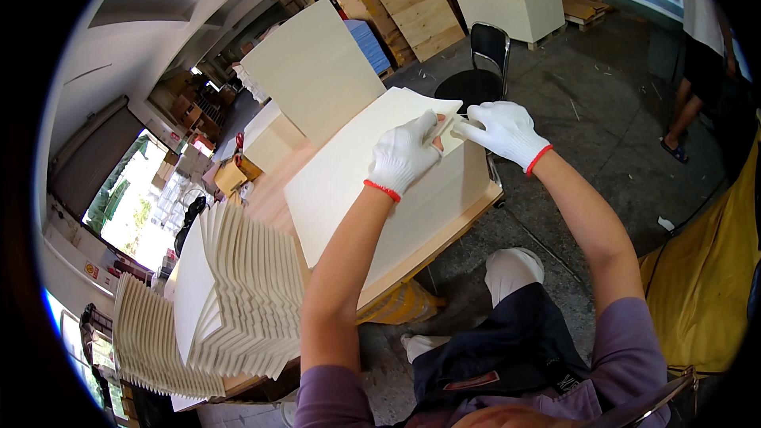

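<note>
"Purple sleeves [622, 349] and a dark apron [503, 345] lie closest to us. What are our hands doing beyond them?"

"Our left hand [404, 154] curls over the edge of the flat stack [369, 166] and appears to grip some lifted sheets [434, 105]. Our right hand [501, 131] meets it at the right-hand corner, fingers bunched; we cannot tell whether it pinches anything."

"Where does that stack sit?"

"In front of us on the wooden table [273, 178], to the right of the rippled stacks [250, 293]."

"How far along are we?"

"Two stacks already stand rippled, their sheets parted. Ours lies mostly flat with just the corner raised, so we judge that most of it is left."

"And our count, near to far?"

"Two gloved hands, one flat stack, two rippled stacks, then one tall pale panel [313, 67] with one lower pale block [269, 136] beside it. Farther off, we see one black chair [491, 49], one person [701, 51] at the right and one large pale block [507, 0] on a pallet [547, 37]. The single sheets are too thin for us to count."
</note>
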`<state>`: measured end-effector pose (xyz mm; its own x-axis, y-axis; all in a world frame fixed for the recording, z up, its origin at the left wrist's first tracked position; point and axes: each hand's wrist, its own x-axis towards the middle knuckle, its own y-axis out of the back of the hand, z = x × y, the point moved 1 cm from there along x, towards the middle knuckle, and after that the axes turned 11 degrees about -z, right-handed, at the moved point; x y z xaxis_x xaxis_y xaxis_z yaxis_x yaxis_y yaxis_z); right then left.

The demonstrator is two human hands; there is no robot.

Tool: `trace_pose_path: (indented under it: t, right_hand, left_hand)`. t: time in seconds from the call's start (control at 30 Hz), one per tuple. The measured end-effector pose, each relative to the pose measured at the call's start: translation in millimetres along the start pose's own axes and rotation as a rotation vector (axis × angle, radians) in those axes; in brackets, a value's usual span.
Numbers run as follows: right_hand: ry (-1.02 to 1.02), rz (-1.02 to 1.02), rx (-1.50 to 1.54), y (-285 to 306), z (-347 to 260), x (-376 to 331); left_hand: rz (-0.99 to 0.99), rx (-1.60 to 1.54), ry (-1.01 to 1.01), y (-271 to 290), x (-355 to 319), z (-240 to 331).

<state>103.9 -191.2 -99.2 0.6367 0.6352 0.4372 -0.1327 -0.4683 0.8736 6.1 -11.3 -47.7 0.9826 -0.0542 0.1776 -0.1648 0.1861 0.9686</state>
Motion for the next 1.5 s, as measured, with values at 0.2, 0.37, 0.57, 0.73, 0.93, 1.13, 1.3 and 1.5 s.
trace_pose_path:
  t: [0.2,0.37,0.57,0.73,0.93,1.13,1.3,1.5]
  right_hand:
    - [0.162,0.057,-0.009,14.2,-6.9,16.6]
    - [-0.215,-0.039,0.777,-4.7,-18.6,20.0]
    - [-0.257,0.08,0.755,-17.7,-20.2,16.1]
    - [-0.243,0.11,0.751,-18.7,-21.3,14.9]
    - [-0.207,0.165,0.736,-23.6,-18.1,15.5]
    - [-0.235,0.145,0.694,-19.6,-24.0,13.5]
    - [-0.21,0.173,0.694,-25.0,-18.5,13.7]
    - [-0.202,0.183,0.703,-27.6,-18.3,14.8]
  left_hand:
    - [-0.043,-0.038,0.032,-5.0,13.8,-10.8]
    - [-0.055,-0.283,-0.051,-10.5,2.5,-26.2]
    - [-0.091,-0.409,-0.011,-6.2,-1.4,-15.2]
    - [-0.106,-0.437,0.002,-3.4,-0.4,-15.7]
    - [-0.086,-0.454,-0.027,-3.4,0.5,-15.7]
    - [-0.065,-0.479,-0.036,-8.2,2.7,-22.7]
    - [-0.162,-0.364,0.042,-1.8,-0.2,-8.1]
    - [-0.153,-0.359,0.025,-3.8,0.7,-13.3]
